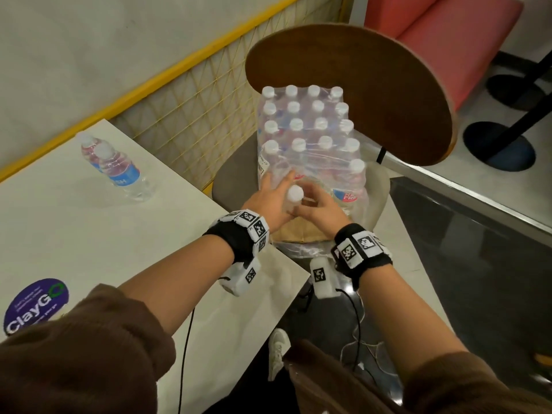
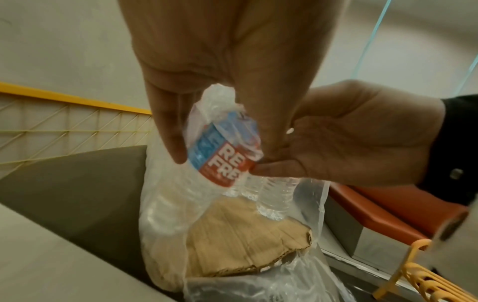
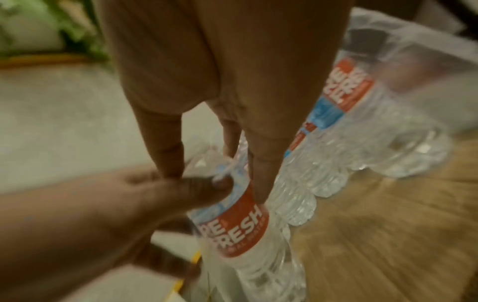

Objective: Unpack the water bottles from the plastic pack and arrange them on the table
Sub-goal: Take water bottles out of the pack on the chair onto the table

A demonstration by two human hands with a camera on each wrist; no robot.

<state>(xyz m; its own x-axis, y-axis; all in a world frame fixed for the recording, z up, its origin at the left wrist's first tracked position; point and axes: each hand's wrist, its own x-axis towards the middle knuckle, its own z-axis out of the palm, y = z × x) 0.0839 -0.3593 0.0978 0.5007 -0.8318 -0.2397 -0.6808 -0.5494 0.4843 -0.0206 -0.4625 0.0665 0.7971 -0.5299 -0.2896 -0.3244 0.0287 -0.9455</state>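
A shrink-wrapped pack of water bottles (image 1: 310,130) stands on a chair seat, torn open at its near end. One bottle (image 1: 295,193) with a white cap and a red and blue label (image 2: 222,161) stands upright at that open end on the brown cardboard base (image 2: 245,241). My left hand (image 1: 270,201) grips it from the left, thumb on one side and fingers (image 2: 258,126) on the other. My right hand (image 1: 318,209) holds it from the right, its fingertips (image 3: 258,177) on the label. Two bottles (image 1: 119,168) stand on the white table (image 1: 74,234) at the left.
The chair's round wooden back (image 1: 358,85) rises behind the pack. A yellow mesh railing (image 1: 191,94) runs along the table's far side. A round purple sticker (image 1: 35,306) lies on the table's near left. Loose wrap (image 2: 258,286) hangs off the chair's front.
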